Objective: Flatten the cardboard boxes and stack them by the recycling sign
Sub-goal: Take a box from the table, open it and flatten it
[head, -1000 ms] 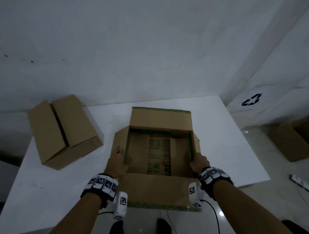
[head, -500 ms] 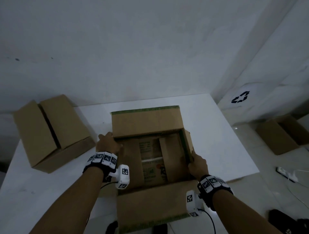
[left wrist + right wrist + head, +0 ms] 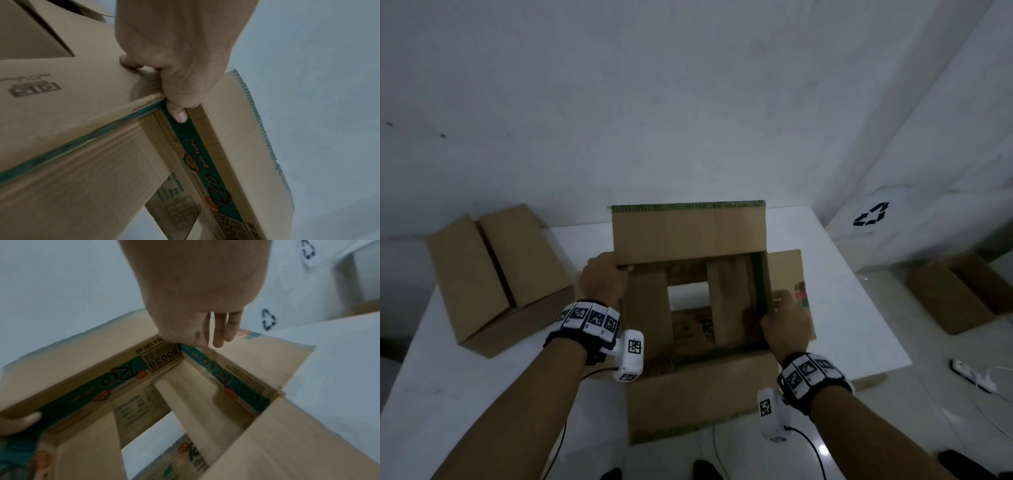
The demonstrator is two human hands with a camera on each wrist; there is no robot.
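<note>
Cardboard box (image 3: 688, 236) with green-edged flaps, open top and bottom, held over the near part of the white table (image 3: 448, 394), white surface showing through the gap between its lower flaps. Nearest, its front flap folded out toward the body and hanging past the table edge, between two wrists with tagged bands. Left hand (image 3: 602, 284) at the box's left far corner, thumb (image 3: 179, 113) pressed on the printed green band inside the rim, fingers (image 3: 129, 62) curled over the outer panel, so pinching the wall between them. Right hand (image 3: 786, 327) on the right wall near the front corner, fingers (image 3: 222, 331) held together and extended down along the out-folded side flap, thumb side set against the rim; whether the thumb hooks inside cannot be told. Inside, printed walls with a barcode and orange-and-green branding, two bottom flaps hanging apart. Farther back, the rear flap standing upright. To the left, well apart, a second closed box (image 3: 496, 277) lying on the table's far left corner. Beyond the table at right, a recycling sign (image 3: 871, 215) on the wall, with another brown box (image 3: 948, 291) on the floor below it and a white power strip (image 3: 969, 373) nearby.
</note>
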